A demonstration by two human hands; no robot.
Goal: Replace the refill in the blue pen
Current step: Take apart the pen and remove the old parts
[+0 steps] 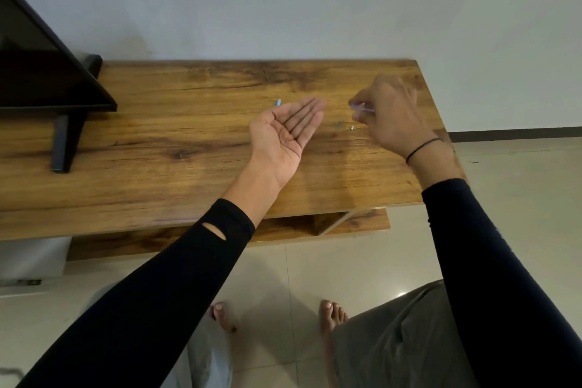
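Observation:
My left hand (288,127) is held palm up above the wooden table (157,135), fingers stretched out and nothing in it. Just behind its fingers a light blue pen part (277,102) lies on the table, mostly hidden. My right hand (392,113) hovers at the right end of the table, its fingertips pinched on a thin, pale, blurred piece (362,108) that looks like a refill or clear pen part. Between the hands lie a small dark piece (339,124) and a tiny white piece (351,127).
A black screen on a black stand (67,138) fills the table's left end. A pale wall runs behind the table. The table's right edge and front edge are close to my right arm. Below are a lower shelf (315,227), tiled floor and bare feet.

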